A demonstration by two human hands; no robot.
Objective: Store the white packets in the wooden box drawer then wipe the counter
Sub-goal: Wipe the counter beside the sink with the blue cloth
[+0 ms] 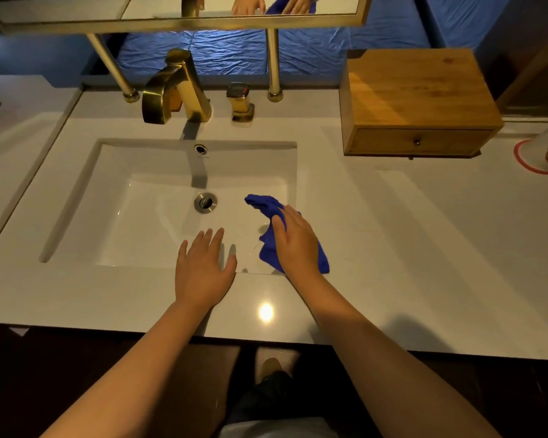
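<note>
The rectangular light-brown wooden box [418, 90] stands at the counter's back right, its single front drawer [419, 141] with a small dark knob pushed shut. The glossy white stone counter [408, 235] surrounds a sunken basin. No white packets show.

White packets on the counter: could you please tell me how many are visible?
0. None lie on the counter or in the sink. The wooden box has its drawer shut, so any inside are hidden.
</note>
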